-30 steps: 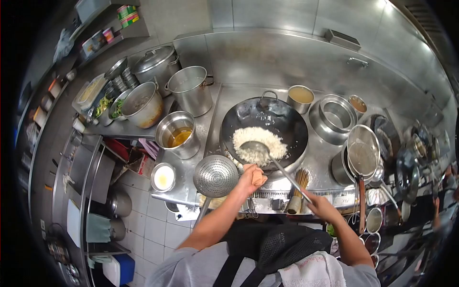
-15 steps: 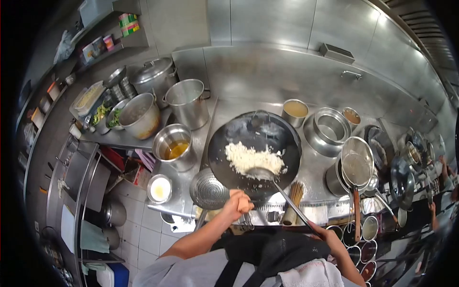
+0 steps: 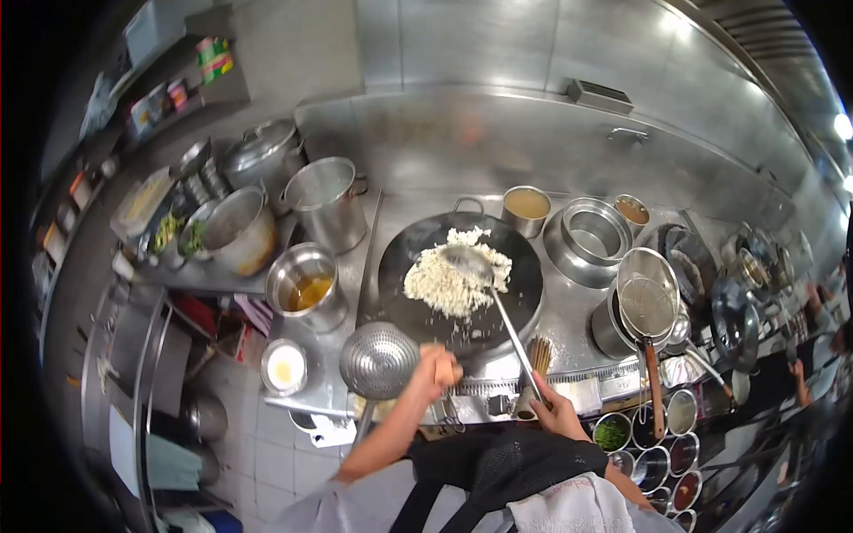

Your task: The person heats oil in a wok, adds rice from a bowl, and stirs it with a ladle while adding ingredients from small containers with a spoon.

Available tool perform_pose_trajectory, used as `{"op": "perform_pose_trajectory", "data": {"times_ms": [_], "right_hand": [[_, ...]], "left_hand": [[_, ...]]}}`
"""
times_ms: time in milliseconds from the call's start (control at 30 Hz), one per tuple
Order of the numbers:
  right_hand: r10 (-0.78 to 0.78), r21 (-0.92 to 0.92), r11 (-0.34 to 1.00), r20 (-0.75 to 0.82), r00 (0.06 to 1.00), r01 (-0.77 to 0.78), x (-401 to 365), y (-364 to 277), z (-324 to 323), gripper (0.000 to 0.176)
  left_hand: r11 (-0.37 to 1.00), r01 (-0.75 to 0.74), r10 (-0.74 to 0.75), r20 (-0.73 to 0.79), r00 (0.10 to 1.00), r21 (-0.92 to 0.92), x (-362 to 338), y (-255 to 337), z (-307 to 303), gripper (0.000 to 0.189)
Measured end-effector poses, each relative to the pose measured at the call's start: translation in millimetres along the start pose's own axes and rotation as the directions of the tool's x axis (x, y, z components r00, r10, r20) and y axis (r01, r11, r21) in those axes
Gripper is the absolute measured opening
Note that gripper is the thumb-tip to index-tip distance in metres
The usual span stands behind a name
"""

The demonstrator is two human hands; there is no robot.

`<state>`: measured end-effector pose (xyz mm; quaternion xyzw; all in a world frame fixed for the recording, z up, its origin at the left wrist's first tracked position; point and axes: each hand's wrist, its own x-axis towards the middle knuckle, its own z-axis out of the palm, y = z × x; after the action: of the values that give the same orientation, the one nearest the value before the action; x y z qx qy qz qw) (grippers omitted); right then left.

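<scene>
A black wok [image 3: 400, 298] sits on the stove with white rice [image 3: 444, 289] spread across its middle and far side. My left hand [image 3: 434, 371] is closed at the wok's near rim, where the near handle is hidden under the fingers. My right hand [image 3: 557, 414] is closed around the end of a long-handled ladle [image 3: 506, 320]. The ladle's bowl rests face down on the rice near the wok's far half. A perforated skimmer [image 3: 379, 360] lies left of my left hand. A bamboo brush [image 3: 538, 360] stands beside the ladle handle.
Left of the wok stand a pot of yellow oil [image 3: 311, 275] and a bowl with pale contents [image 3: 284, 367]. Behind it is a pot of broth [image 3: 526, 210]. A mesh strainer [image 3: 647, 298] rests on a pot to the right. Several seasoning tins [image 3: 682, 410] stand at lower right.
The ladle has moved from the wok's near side to the far side, and the rice is spread wider. My right hand has moved forward and left. The view has shifted slightly.
</scene>
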<state>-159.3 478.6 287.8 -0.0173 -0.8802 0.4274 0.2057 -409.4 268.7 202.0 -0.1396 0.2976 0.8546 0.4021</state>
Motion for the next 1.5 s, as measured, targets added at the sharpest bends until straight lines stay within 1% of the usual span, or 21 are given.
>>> {"op": "perform_pose_trajectory", "data": {"times_ms": [33,67,233,300,367,467,533,700,767,800,833,900,933,1000,1100,1133,1167,1233,1300,1367,1500], "right_hand": [[0.303,0.188,0.929,0.110,0.947,-0.319,11,-34,-14,0.065],[0.553,0.312,0.726,0.265,0.790,-0.613,22,-62,-29,0.065],[0.561,0.474,0.574,0.367,0.742,-0.668,56,-102,-83,0.067],[0.597,0.527,0.416,0.456,0.660,-0.741,63,-75,-77,0.067],[0.547,0.446,0.456,0.543,0.638,-0.770,81,5,-34,0.068],[0.541,0.407,0.603,0.423,0.727,-0.686,108,63,23,0.069],[0.430,-0.023,0.899,0.234,0.872,-0.437,133,18,21,0.063],[0.471,0.493,0.560,0.471,0.746,-0.666,142,24,15,0.064],[0.572,0.230,0.698,0.391,0.721,-0.679,137,69,41,0.064],[0.227,-0.354,0.922,0.167,0.959,-0.157,134,91,55,0.063],[0.165,-0.448,0.891,0.153,0.974,-0.080,136,84,51,0.062],[0.451,0.106,0.865,0.262,0.853,-0.490,135,40,29,0.062],[0.449,0.100,0.867,0.267,0.853,-0.488,131,18,13,0.062],[0.540,0.461,0.526,0.468,0.700,-0.714,111,-6,-19,0.064],[0.576,0.376,0.445,0.575,0.581,-0.813,90,28,-18,0.067],[0.611,0.333,0.538,0.479,0.630,-0.775,84,52,1,0.066],[0.375,-0.112,0.926,0.172,0.911,-0.361,79,81,24,0.062],[0.388,-0.113,0.919,0.108,0.915,-0.377,96,41,17,0.059],[0.480,0.101,0.861,0.162,0.862,-0.498,90,13,-10,0.062],[0.683,0.335,0.553,0.342,0.645,-0.763,83,-33,-53,0.064],[0.706,0.439,0.362,0.447,0.550,-0.822,61,-13,-62,0.066]], "left_hand": [[0.994,0.103,-0.103,-0.014,0.995,-0.022,22,8,3,0.012],[1.000,0.021,-0.022,0.156,0.987,0.012,52,4,-11,0.015],[0.995,0.063,-0.068,0.053,0.996,0.084,73,12,-4,0.012],[0.996,0.051,-0.055,0.053,0.997,0.076,77,15,-4,0.011],[0.988,0.098,-0.111,0.104,0.988,0.121,85,11,-16,0.010],[0.989,0.069,-0.078,0.070,0.994,0.128,71,6,-5,0.016],[0.986,0.070,-0.074,0.022,0.997,0.152,71,12,-5,0.021],[0.988,0.043,-0.054,0.071,0.996,0.148,66,17,-5,0.017],[0.986,0.002,-0.033,0.179,0.983,0.167,73,14,-13,0.017],[0.993,0.093,-0.095,0.026,0.995,0.077,74,11,-9,0.011],[0.992,0.104,-0.106,0.029,0.994,0.073,74,8,-9,0.011],[0.991,0.055,-0.060,0.035,0.998,0.122,71,12,-7,0.012],[0.989,0.043,-0.047,0.025,0.999,0.140,67,13,-2,0.021],[0.991,0.028,-0.032,0.025,0.999,0.130,67,13,-2,0.021],[0.989,0.026,-0.031,0.035,0.999,0.143,69,16,-4,0.020],[0.988,0.031,-0.038,0.045,0.998,0.154,68,13,-5,0.018],[0.988,0.037,-0.046,0.058,0.997,0.147,68,13,-2,0.018],[0.983,0.065,-0.072,0.033,0.997,0.170,62,15,0,0.017],[0.985,0.067,-0.068,0.003,0.998,0.160,68,11,-5,0.016],[0.991,0.022,-0.028,0.046,0.999,0.135,71,11,-7,0.015],[0.991,0.034,-0.041,0.050,0.998,0.130,70,13,-6,0.014]]}}
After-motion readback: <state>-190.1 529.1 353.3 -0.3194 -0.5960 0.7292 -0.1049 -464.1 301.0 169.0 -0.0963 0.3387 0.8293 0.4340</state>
